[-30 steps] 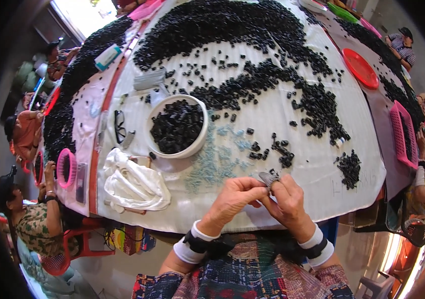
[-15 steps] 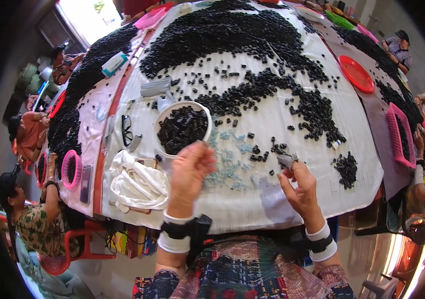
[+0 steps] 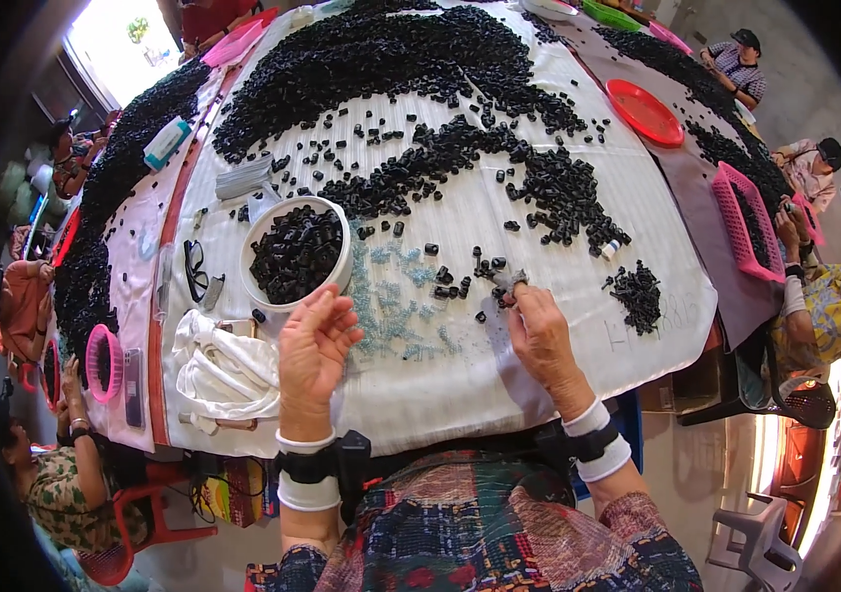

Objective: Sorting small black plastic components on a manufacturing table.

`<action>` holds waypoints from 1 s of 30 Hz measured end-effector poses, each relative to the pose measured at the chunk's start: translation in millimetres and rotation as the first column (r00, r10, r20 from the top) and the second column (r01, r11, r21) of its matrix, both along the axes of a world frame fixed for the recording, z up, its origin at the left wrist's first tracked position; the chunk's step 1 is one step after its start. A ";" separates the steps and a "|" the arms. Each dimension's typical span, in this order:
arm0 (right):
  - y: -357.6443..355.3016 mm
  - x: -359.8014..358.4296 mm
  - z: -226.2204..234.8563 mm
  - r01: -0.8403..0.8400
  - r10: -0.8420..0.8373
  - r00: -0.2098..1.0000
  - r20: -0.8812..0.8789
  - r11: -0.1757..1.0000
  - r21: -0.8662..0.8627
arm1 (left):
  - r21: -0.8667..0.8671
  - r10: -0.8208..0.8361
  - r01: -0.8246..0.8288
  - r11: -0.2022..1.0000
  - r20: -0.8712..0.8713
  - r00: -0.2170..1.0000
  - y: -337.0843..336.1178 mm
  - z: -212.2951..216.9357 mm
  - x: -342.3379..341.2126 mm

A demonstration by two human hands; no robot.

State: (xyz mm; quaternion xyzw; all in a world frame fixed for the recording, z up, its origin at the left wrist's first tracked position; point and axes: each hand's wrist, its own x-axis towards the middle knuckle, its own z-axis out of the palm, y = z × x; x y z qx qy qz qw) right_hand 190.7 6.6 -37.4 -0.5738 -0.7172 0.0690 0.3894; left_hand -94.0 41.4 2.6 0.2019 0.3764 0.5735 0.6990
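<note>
So the left hand [image 3: 317,350] is up by the near edge of a round white plastic bowl [image 3: 344,252], fingers loosely curled, thumb close to the index finger. I can't tell if anything tiny is pinched in there, or if the fingertips touch the rim or just hover. The right hand [image 3: 544,340] has a narrow pinch on a small crumpled grey scrap [image 3: 507,280], too blurry for me to say what it is.

The short black tubular pieces [image 3: 442,293] sit in a loose cluster just beside that grip, and plenty more fill the bowl. My guess: the bowl's parked left of centre so the left hand gets to it easily, while a fingertip hold on the scrap leaves the rest of the right hand free.

As for what's around: pale blue, see-through bits [image 3: 366,321] are scattered on the white-covered table [image 3: 420,400] between the bowl and the cluster, so they're kind of underfoot. A bunched white cloth [image 3: 228,365] crowds the left hand's outer side, with black-framed glasses [image 3: 195,271] beyond it. Right of the right hand there's a separate dark little pile [image 3: 638,296], and a huge black heap [image 3: 371,59] covers the far end.
</note>
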 end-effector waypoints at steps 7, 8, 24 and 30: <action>11.2 15.2 -12.1 0.034 -0.036 0.997 0.074 0.999 0.019 | -0.090 -0.165 0.160 0.983 -0.053 0.985 -31.6 -12.8 25.0; 12.2 12.9 -11.6 -0.015 0.009 0.994 0.106 0.998 0.059 | -0.087 -0.169 0.164 0.983 -0.054 0.984 -34.2 -12.8 27.9; 10.5 9.3 -10.7 -0.009 0.007 0.998 0.059 0.999 0.041 | -0.104 -0.287 0.285 0.953 -0.005 0.958 -48.8 -19.4 45.2; 20.9 -1.9 -9.3 0.036 -0.025 0.927 0.374 0.999 -0.024 | -0.096 -0.285 0.282 0.955 -0.015 0.958 -44.8 -19.4 50.9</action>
